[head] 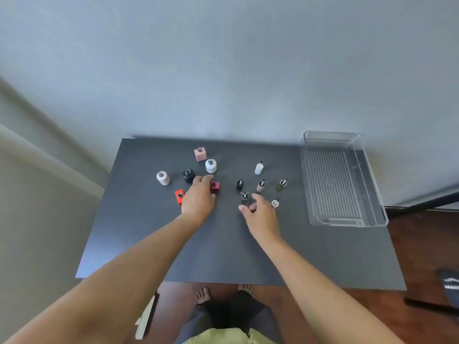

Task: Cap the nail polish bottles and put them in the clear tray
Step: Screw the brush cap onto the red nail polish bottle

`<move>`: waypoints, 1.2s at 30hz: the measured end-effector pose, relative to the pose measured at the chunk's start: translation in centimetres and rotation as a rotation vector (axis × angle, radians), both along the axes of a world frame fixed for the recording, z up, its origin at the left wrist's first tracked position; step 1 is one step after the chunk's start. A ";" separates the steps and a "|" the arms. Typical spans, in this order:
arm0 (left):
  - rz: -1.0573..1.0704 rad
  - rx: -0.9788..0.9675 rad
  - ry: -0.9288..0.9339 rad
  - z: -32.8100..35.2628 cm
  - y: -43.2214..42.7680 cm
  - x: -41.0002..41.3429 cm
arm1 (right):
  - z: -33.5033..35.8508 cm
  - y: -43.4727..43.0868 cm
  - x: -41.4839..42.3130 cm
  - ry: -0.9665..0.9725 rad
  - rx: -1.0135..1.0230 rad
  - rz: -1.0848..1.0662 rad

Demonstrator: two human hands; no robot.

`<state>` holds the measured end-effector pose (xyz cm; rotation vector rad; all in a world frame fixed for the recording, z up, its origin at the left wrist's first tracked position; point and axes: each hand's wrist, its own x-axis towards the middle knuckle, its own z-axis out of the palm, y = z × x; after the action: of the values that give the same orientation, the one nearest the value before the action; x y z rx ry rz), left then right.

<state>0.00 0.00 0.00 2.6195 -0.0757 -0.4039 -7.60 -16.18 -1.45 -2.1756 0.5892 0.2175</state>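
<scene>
Several uncapped nail polish bottles stand on the left of the dark table [223,256]: pink square [200,154], white round [210,166], black round [188,175], pale round [163,178], red square [179,196] and dark red square [214,187]. My left hand [198,198] holds the dark red bottle between curled fingers and thumb. Brush caps stand to the right: white [258,168], black [239,184], pink [260,186], olive [281,185], dark [244,197] and beige [275,203]. My right hand [259,213] hovers loosely curled just behind the dark cap, holding nothing. The clear tray [372,199] holds nothing.
The clear tray sits at the table's right edge, partly over the back corner. A grey wall rises behind the table. Wooden floor, my feet and a dark object [449,286] lie below the front edge.
</scene>
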 end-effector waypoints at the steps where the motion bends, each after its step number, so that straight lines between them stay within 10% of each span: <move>1: 0.003 0.002 0.005 0.2 0.0 0.2 | 0.1 0.1 0.3 -0.004 -0.006 -0.010; 36: 0.165 -0.550 0.045 6.1 2.4 -4.2 | 7.7 -0.9 -2.2 -0.267 0.167 0.037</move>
<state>-4.24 2.37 6.14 2.0565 0.0410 -0.3278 -9.85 -17.08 6.27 -2.0116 0.3664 -0.0056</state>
